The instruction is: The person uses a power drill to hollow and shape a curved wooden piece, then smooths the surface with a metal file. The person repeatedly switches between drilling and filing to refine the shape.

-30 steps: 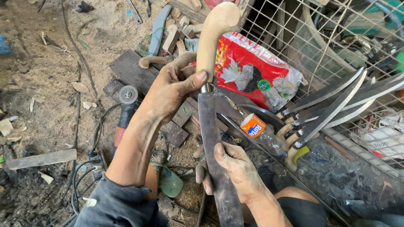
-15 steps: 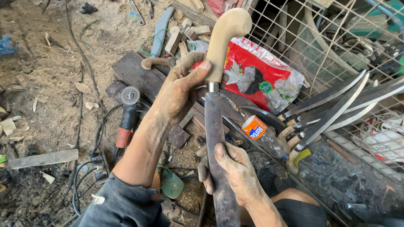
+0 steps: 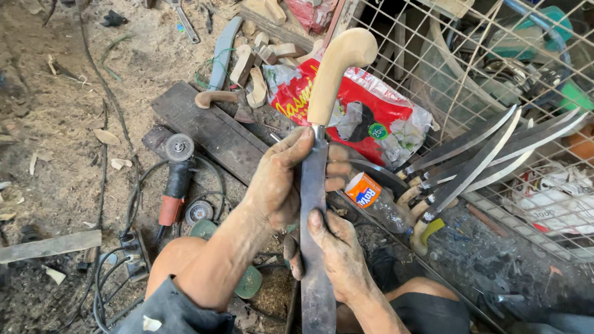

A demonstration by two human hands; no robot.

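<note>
I hold a large knife with a dark steel blade (image 3: 317, 281) and a pale, curved wooden handle (image 3: 335, 72) that points away from me. My left hand (image 3: 280, 179) grips the blade just below the handle. My right hand (image 3: 338, 254) closes around the blade lower down, near its middle. The blade's tip runs down toward the bottom edge of the view, between my knees.
Several finished knives (image 3: 484, 152) lean against a wire mesh panel (image 3: 517, 37) on the right. A red plastic bag (image 3: 360, 106) lies behind the handle. An angle grinder (image 3: 174, 175) with its cable lies on the dirt floor beside a dark plank (image 3: 210, 128). Wood offcuts (image 3: 251, 70) lie scattered beyond.
The knife has swung slightly to the right and its handle sits lower in view. Both hands keep their grip on the blade, and the view has shifted closer.
</note>
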